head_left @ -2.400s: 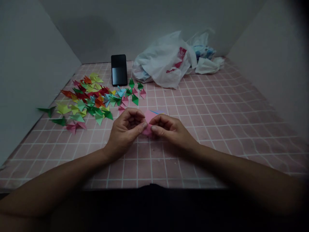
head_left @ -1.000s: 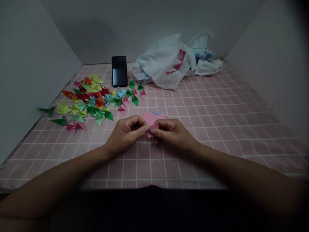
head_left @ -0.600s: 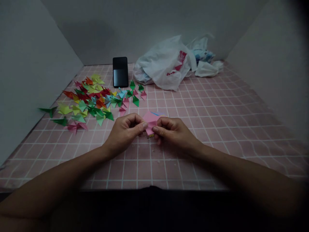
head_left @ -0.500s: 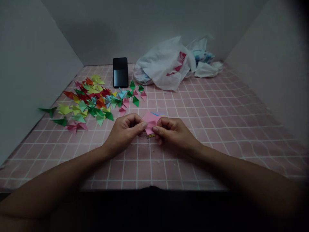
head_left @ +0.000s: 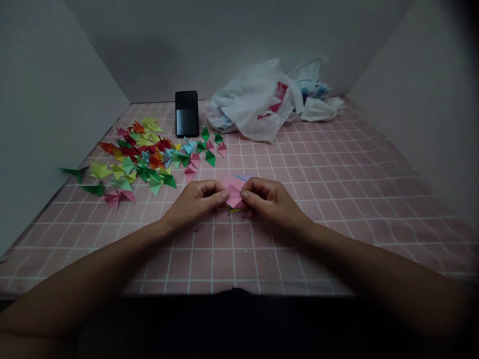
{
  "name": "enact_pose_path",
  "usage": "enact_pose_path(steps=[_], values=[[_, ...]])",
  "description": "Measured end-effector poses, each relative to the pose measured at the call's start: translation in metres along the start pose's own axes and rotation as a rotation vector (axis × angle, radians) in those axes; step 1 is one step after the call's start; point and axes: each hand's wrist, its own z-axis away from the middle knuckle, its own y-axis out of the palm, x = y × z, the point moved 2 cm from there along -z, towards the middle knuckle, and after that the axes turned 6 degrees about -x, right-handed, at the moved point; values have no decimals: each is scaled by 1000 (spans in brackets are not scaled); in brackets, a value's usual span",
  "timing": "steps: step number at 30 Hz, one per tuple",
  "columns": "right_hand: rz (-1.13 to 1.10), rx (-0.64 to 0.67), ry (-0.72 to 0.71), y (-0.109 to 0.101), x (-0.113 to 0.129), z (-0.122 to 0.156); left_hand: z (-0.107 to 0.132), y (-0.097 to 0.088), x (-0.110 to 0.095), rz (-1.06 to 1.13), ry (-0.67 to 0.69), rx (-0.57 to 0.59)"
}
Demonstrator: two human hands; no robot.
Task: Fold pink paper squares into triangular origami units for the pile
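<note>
Both hands sit close together in the middle of my view, pinching a folded sheet of pink origami paper (head_left: 234, 192) between them. The left hand (head_left: 194, 204) is curled, with its thumb pressed against the paper's left side. The right hand (head_left: 271, 204) is curled the same way and closes on the right side. The gap between them is narrow, only as wide as the paper they hold, and from here I can't make out how the folds run under the fingers. A sliver of blue paper (head_left: 241, 177) shows just behind the pink sheet, and a small yellow edge (head_left: 235, 210) pokes out just in front of it. I can't tell whether either belongs to the same piece.

Taking the pink sheet as my mark, the worktop (head_left: 299, 254), with its pink cover and white grid lines, lies beneath it, and small flecks (head_left: 220, 219) are scattered just in front of it. To its left and farther out spreads a heap of small folded origami pieces (head_left: 144, 162) in green, red, yellow, blue and pink. Well beyond it, a black smartphone (head_left: 186, 113) stands upright beside a crumpled white plastic bag (head_left: 250, 102).
</note>
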Motion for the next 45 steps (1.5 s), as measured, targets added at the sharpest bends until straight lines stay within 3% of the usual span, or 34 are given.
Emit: enact_pose_path(steps=[6, 11, 16, 21, 28, 34, 38, 41, 45], values=[[-37, 32, 12, 1, -3, 2, 0, 2, 3, 76, -34, 11], [-140, 37, 57, 0, -6, 2, 3, 1, -2, 33, 7, -34], [-87, 84, 4, 3, -6, 3, 8, 4, -3, -6, 59, -12], [-26, 33, -77, 2, -3, 6, 9, 3, -6, -36, 148, -47], [112, 60, -135, 1, -3, 4, 11, 3, -10, -300, 325, -39], [127, -30, -128, 1, 0, 8, 10, 4, -8, -193, 249, 0], [23, 58, -22, 2, 0, 3, 5, 0, -5, -148, 245, -64], [-13, 146, 64, 4, -4, 2, 5, -1, -4, -128, 208, -38], [52, 142, 42, 6, -6, 4, 7, 2, -3, -96, 201, -33]])
